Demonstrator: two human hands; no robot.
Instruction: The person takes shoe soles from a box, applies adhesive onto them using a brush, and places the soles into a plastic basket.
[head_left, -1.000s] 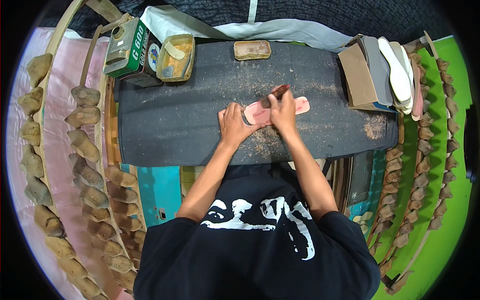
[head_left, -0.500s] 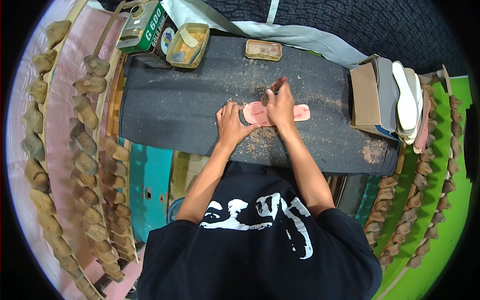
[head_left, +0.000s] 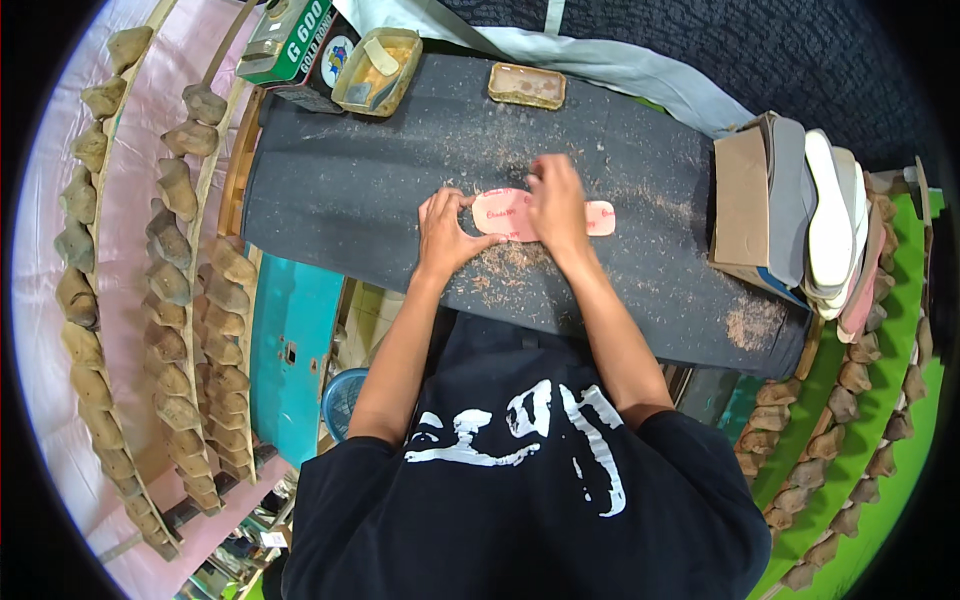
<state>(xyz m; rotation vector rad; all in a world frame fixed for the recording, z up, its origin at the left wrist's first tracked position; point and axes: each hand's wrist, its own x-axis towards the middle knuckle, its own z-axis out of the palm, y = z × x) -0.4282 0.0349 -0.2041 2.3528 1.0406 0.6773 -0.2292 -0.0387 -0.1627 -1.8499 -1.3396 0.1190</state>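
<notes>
A pink insole-shaped piece point(head_left: 500, 213) with red print lies flat on the dark table cover. My left hand point(head_left: 446, 232) holds its left end, thumb on the near edge and fingers at the far edge. Over the middle of the piece is my right hand point(head_left: 560, 208), closed and slightly blurred. The short dark-brown tool with a red end that it held a moment ago is mostly hidden by the fingers now. The piece's right end shows past the right wrist. Pale shavings point(head_left: 510, 262) lie just below it.
A dark-covered table point(head_left: 340, 190) carries scattered shavings. At the back stand a green metal can point(head_left: 290, 50), a yellowish tub point(head_left: 385, 75) and a small tray point(head_left: 527, 86). A cardboard box point(head_left: 740, 200) with soles point(head_left: 830, 210) stands right. Racks of wooden shoe lasts point(head_left: 175, 230) flank the table.
The whole view has shifted and turned slightly. My right hand still works over the insole piece, and its tool has gone mostly out of sight. My left hand keeps its hold.
</notes>
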